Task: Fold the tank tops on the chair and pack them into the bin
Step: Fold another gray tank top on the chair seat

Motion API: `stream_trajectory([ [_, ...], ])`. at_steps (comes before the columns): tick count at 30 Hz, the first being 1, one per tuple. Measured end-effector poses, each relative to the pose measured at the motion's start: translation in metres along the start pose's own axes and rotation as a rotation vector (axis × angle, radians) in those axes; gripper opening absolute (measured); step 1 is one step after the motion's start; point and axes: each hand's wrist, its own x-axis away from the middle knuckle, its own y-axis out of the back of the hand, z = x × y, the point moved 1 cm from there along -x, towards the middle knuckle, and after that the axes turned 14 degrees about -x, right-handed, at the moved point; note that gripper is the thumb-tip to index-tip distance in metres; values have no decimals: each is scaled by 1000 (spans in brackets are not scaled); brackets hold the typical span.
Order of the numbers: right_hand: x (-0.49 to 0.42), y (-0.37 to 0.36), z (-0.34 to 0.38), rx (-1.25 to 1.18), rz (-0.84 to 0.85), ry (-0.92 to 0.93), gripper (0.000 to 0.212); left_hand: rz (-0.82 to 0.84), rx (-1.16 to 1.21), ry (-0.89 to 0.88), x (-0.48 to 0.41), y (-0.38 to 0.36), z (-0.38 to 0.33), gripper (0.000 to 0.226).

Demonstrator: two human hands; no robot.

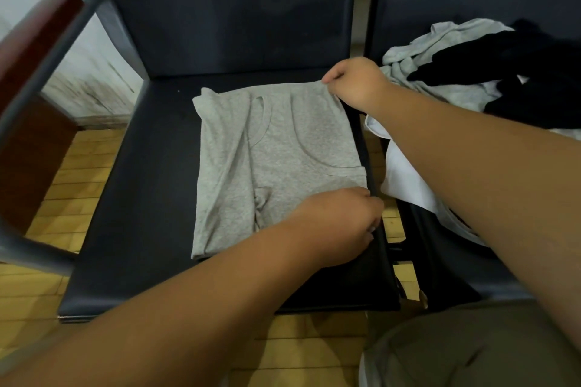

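Tank top (276, 148) on chair (132, 198); left hand (341, 223), right hand (355, 82) pinching corners.

A grey tank top (273, 160) lay flat on the dark chair seat (132, 198), folded into a rough rectangle. The right hand (355, 82) pinched its far right corner and the left hand (339, 223) held its near right corner. Right of the right hand lay a loose heap of grey, black and white tank tops (471, 72).
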Motion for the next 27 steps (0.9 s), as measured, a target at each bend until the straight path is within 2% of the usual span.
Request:
stream_trajectory([
  [9, 4, -1, 29, -87, -74, 103, 28, -205, 283, 203, 39, 27, 16, 25],
  [12, 5, -10, 46, -176, -83, 100, 26, -255, 321, 284, 62, 36, 31, 18],
  [15, 6, -27, 68, -272, -82, 77, 24, -213, 325, 300, 88, 44, 47, 23],
  [19, 8, -58, 100, -492, -19, -59, 18, -102, 252, 363, 125, 50, 69, 26],
  [24, 16, -93, 131, -449, 53, -22, 19, -44, 212, 493, 160, 48, 90, 10],
  [27, 24, -112, 142, -443, 112, -59, 23, 73, 211, 536, 170, 45, 99, 7],
])
